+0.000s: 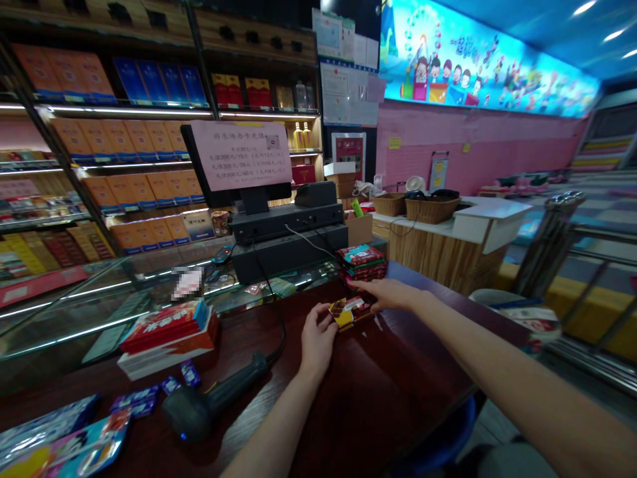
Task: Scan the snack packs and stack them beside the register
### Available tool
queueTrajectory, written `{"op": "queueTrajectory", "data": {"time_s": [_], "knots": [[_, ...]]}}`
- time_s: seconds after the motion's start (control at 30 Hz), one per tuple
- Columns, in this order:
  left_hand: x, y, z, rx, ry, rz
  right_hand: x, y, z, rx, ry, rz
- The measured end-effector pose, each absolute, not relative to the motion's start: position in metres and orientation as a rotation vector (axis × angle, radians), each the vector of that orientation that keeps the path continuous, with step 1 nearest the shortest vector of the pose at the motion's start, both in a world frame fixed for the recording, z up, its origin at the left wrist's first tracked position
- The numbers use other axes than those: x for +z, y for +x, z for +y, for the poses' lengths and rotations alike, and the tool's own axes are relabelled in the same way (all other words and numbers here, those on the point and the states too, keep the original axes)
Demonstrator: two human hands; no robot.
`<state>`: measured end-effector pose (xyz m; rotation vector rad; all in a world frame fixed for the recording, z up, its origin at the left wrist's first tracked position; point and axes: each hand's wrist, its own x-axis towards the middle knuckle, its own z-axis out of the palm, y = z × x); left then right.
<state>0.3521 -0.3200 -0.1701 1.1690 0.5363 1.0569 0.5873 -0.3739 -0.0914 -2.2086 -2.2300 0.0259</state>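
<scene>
A small yellow and brown packet (348, 312) lies on the dark red wooden counter between my two hands. My left hand (319, 337) holds its left edge with curled fingers. At the packet's right end is my right hand (391, 294), its index finger stretched out toward a stack of red packets (362, 263) just behind. Whether that fingertip touches the stack is unclear, and the other fingers of this hand are partly hidden beneath it.
A barcode scanner (213, 397) with a cable lies left of my left forearm. Small purple packets (134, 400), a red box stack (169, 335) and colourful bags (74, 445) sit further left. Behind stands a monitor (241, 156) with a paper sign.
</scene>
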Motion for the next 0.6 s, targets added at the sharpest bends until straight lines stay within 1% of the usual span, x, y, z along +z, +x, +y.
{"op": "queueTrajectory", "data": {"time_s": [0.3,0.6], "knots": [[-0.1707,0.3528,-0.3186,1.056,1.153,0.527,-0.0963,0.5923,-0.3717,0.088,-2.165,-2.242],[-0.1721,0.3479,-0.3166,1.043,1.2,0.512,-0.0873,0.5837,-0.3767,0.167,-2.194,-2.19]]}}
